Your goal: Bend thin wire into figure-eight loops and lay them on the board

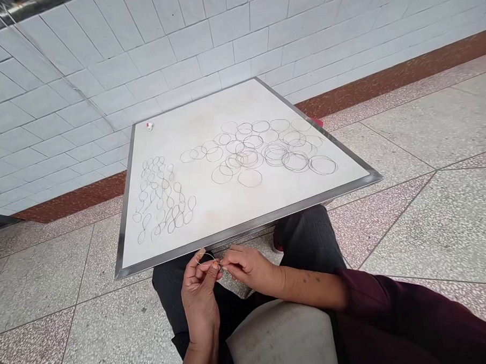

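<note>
Left hand (202,299) pinches a thin wire loop (206,253) between thumb and fingers, just short of the near edge of the white table (200,119), and the right hand (252,268) meets it, pinched narrow on the loop's end! Across the tabletop, round wire rings (261,149) overlap toward the right, wire figure-eights (163,199) crowd the left, a small red-and-white object (150,126) by the far left corner

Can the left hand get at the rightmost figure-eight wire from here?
Probably yes: only the metal rim and some white tabletop appear between the left hand and the rightmost figure-eight wire. That hand holds a wire loop, though, which may need letting go first.
</note>
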`<state>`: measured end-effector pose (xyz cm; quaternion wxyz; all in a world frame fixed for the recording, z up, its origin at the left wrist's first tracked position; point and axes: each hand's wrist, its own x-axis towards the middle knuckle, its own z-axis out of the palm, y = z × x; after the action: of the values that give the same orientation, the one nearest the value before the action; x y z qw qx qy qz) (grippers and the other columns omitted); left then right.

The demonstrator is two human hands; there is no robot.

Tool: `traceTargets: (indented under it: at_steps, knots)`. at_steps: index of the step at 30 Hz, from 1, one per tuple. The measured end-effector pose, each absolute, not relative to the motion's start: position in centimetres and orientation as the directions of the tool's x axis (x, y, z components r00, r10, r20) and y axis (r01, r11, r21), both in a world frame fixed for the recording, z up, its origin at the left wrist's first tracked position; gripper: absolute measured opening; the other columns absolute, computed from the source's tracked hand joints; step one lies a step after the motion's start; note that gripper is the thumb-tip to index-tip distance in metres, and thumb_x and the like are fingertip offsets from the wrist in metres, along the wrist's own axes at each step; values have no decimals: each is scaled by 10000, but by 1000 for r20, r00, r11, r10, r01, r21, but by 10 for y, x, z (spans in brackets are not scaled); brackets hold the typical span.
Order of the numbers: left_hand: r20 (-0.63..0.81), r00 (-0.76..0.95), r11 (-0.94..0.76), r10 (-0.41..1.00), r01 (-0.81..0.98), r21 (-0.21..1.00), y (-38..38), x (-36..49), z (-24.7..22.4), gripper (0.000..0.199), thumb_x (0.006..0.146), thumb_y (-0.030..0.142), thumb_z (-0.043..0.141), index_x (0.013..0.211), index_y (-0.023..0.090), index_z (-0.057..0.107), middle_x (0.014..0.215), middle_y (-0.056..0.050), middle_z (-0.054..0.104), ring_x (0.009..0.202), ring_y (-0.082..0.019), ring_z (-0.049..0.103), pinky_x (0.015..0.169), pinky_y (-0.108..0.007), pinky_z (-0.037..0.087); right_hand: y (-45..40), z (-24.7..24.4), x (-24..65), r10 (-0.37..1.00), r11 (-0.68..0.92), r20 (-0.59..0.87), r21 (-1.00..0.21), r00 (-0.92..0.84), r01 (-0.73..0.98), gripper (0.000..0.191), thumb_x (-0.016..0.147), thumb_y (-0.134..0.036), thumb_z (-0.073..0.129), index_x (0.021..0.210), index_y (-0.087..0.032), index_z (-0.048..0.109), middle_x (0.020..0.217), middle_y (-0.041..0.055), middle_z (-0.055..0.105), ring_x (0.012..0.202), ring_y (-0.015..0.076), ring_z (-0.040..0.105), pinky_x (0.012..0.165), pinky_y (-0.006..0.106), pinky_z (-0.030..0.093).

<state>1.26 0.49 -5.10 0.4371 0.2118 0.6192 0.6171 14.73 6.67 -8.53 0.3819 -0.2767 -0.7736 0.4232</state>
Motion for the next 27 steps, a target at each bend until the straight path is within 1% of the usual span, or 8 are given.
traceTargets:
  at_steps: [4, 8, 11, 13, 17, 20, 24, 27]
  knots:
    - [-314, -497, 171, 808, -313, 934, 6, 12, -47, 579, 662, 277, 856, 1189, 186, 636, 806, -17, 731, 760, -131, 646, 694, -225, 506, 68, -84, 148, 766, 413, 305, -908, -565, 69, 151, 934, -182, 538, 804, -205, 611, 748, 3, 596, 684, 135, 559, 657, 248, 461]
    - [-325, -481, 181, 814, -323, 929, 7, 9, -46, 568, 645, 263, 860, 1162, 173, 645, 781, -10, 730, 672, -110, 624, 673, -223, 496, 67, -82, 146, 807, 190, 170, -981, -565, -24, 139, 914, -247, 590, 785, -203, 619, 720, -16, 578, 586, 109, 553, 581, 234, 470]
    - [-323, -475, 178, 818, -326, 929, 8, 7, -46, 544, 639, 242, 859, 1136, 169, 649, 771, -2, 727, 644, -99, 618, 678, -225, 498, 66, -83, 145, 810, 31, 56, -998, -584, -52, 117, 892, -295, 623, 830, -195, 618, 760, -15, 604, 548, 94, 557, 551, 231, 474]
    - [-327, -470, 186, 820, -321, 929, 8, 5, -45, 544, 640, 228, 856, 1139, 172, 646, 766, 0, 728, 659, -109, 635, 693, -236, 505, 65, -83, 146, 790, -31, 14, -998, -613, -63, 106, 874, -295, 643, 892, -197, 606, 762, -16, 624, 563, 99, 567, 559, 234, 473]
    - [-331, -453, 210, 828, -298, 931, 6, 5, -41, 550, 657, 236, 849, 1156, 180, 626, 763, -4, 734, 705, -138, 671, 734, -269, 521, 66, -83, 149, 757, -38, 25, -996, -653, -83, 224, 837, -303, 692, 1001, -208, 571, 769, -21, 637, 652, 117, 585, 613, 243, 468]
    - [-306, -449, 208, 839, -254, 945, 4, 7, -39, 555, 677, 248, 842, 1179, 192, 610, 758, 5, 731, 709, -136, 676, 754, -270, 520, 65, -82, 149, 756, -49, 22, -995, -655, -91, 219, 851, -336, 679, 983, -203, 566, 780, -18, 635, 650, 110, 573, 601, 236, 460]
    - [-261, -443, 194, 858, -190, 962, 1, 10, -38, 558, 690, 266, 836, 1195, 204, 606, 749, 17, 723, 672, -133, 665, 749, -274, 523, 64, -81, 148, 748, -153, -22, -978, -664, -139, 286, 854, -435, 669, 937, -191, 545, 799, -4, 634, 613, 101, 554, 527, 216, 457]
    - [-254, -434, 189, 865, -187, 964, 0, 11, -36, 545, 696, 272, 831, 1188, 205, 607, 748, 15, 722, 662, -139, 662, 735, -283, 526, 63, -80, 147, 744, -181, -16, -967, -668, -178, 311, 857, -458, 666, 944, -188, 537, 789, -5, 629, 617, 97, 557, 518, 206, 466]
